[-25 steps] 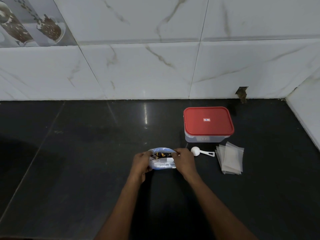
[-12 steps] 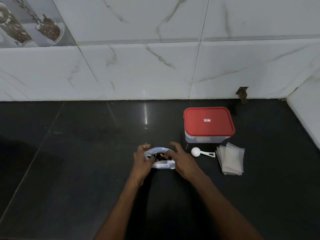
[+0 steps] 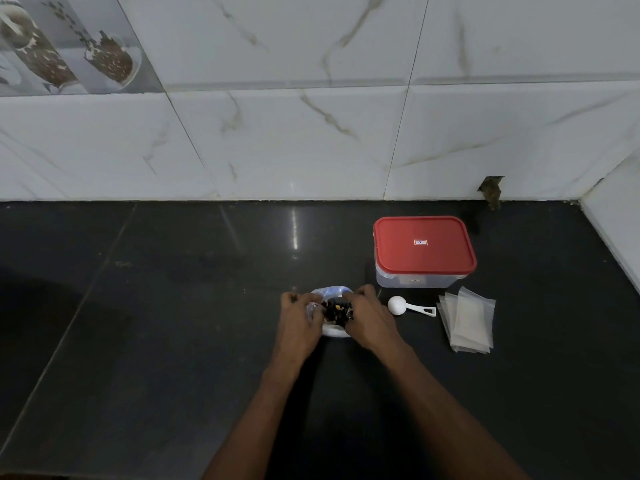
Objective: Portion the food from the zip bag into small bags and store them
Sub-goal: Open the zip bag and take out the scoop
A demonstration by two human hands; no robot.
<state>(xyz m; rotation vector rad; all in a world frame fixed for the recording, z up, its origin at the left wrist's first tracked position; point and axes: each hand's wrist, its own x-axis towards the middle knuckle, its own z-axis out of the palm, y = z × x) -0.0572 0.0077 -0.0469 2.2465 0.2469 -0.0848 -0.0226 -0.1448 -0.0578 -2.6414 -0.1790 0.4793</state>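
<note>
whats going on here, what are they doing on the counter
A person's left hand and right hand grip the zip bag on the black counter, holding its mouth open over dark food. The white scoop, the stack of small bags and the red-lidded container sit to its right, untouched.

We see the zip bag (image 3: 332, 292) standing mouth-open and whitish-blue, with dark mixed food (image 3: 335, 310) visible inside. Our left hand (image 3: 299, 320) and right hand (image 3: 370, 317) grip its sides. The clear small bags (image 3: 467, 320) lie flat in a fanned stack, well to the right.
</note>
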